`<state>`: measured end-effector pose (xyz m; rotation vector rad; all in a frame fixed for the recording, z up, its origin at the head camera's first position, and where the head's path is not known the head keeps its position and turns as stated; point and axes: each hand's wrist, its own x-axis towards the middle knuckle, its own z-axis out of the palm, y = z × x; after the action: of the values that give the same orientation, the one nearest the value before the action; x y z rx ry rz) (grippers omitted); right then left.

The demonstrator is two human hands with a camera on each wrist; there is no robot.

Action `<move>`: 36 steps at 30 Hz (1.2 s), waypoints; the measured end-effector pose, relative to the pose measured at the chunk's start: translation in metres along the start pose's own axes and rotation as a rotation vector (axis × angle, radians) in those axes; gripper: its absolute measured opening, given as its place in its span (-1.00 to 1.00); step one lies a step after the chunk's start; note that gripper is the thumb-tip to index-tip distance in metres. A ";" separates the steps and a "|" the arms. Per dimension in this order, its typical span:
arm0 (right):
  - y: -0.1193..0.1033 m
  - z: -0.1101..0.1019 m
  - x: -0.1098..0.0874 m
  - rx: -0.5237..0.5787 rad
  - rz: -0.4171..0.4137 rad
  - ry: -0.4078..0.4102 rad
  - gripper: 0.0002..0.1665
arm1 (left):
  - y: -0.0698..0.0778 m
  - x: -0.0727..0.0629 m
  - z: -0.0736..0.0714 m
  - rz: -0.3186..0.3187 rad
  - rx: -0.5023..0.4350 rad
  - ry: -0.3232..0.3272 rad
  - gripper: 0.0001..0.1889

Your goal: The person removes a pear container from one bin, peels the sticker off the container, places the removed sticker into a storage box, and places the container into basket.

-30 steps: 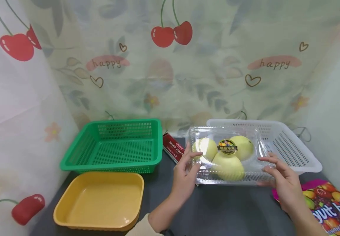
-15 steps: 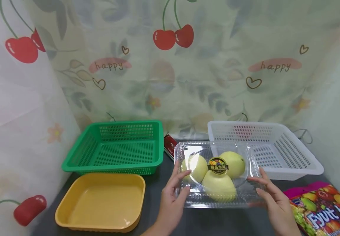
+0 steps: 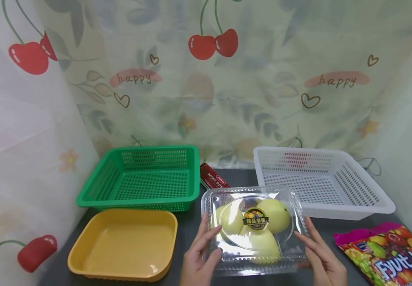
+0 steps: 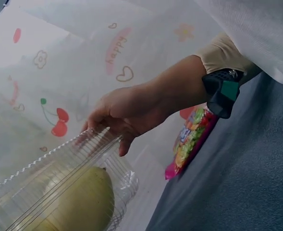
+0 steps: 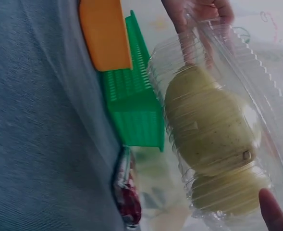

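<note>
A clear plastic clamshell box (image 3: 284, 258) with a fruit sticker (image 3: 255, 219) on its lid is held up over the dark table, tilted toward me. Inside lie three pale yellow-green fruits (image 3: 261, 244), round and pear-like. My left hand (image 3: 199, 254) grips the box's left end, thumb and fingers on its edge. Its right end is held by my right hand (image 3: 322, 254). The left wrist view shows my right hand (image 4: 131, 108) at the far end of the box. In the right wrist view my left hand (image 5: 206, 21) is at the top. Some fingers are hidden behind the box.
A green basket (image 3: 195, 190) stands back left, a yellow tray (image 3: 70, 258) in front of it. The white basket (image 3: 381, 200) is back right. A colourful candy bag (image 3: 388, 254) lies at front right. Behind the box lies a dark red packet (image 3: 211, 174), partly hidden.
Both hands have brought the clear box nearer to me and a little left, away from the white basket. More of the white basket, red packet and candy bag now shows.
</note>
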<state>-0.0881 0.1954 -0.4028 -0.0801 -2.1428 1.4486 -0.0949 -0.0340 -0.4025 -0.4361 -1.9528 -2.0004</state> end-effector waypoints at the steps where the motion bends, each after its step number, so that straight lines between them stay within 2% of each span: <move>1: 0.000 0.001 -0.003 0.003 -0.013 0.009 -0.68 | -0.001 -0.002 -0.001 0.014 0.011 0.008 -0.59; 4: 0.005 0.003 -0.009 0.020 -0.068 -0.010 -0.70 | -0.005 -0.007 -0.006 0.027 0.048 0.018 -0.58; 7: 0.015 0.005 -0.013 0.026 -0.183 -0.051 -0.67 | -0.010 -0.011 -0.011 -0.010 0.049 0.008 -0.58; 9: 0.023 0.007 -0.015 0.034 -0.287 -0.067 -0.57 | -0.014 -0.014 -0.014 -0.015 0.055 -0.001 -0.59; 11: 0.032 0.008 -0.016 0.052 -0.418 -0.085 -0.46 | -0.020 -0.019 -0.016 0.009 0.076 0.003 -0.59; 15: 0.047 0.010 -0.017 0.099 -0.613 -0.130 -0.33 | -0.033 -0.027 -0.019 0.139 0.115 0.037 -0.53; 18: 0.055 0.010 -0.017 0.070 -0.679 -0.173 -0.29 | -0.043 -0.031 -0.022 0.230 0.099 0.037 -0.45; 23: 0.069 0.003 -0.016 0.045 -0.767 -0.366 -0.27 | -0.057 -0.035 -0.031 0.355 0.044 -0.049 -0.32; 26: 0.078 0.001 -0.012 0.082 -0.852 -0.464 -0.29 | -0.061 -0.036 -0.036 0.393 0.052 -0.092 -0.27; 30: 0.085 0.006 -0.009 0.116 -0.966 -0.473 -0.44 | -0.062 -0.036 -0.039 0.392 0.077 -0.102 -0.25; 36: 0.089 0.011 -0.009 0.090 -1.021 -0.424 -0.50 | -0.062 -0.036 -0.039 0.370 0.092 -0.078 -0.27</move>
<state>-0.1075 0.2199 -0.4875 1.2547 -1.8884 0.9533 -0.0887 -0.0718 -0.4751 -0.7975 -1.8380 -1.6771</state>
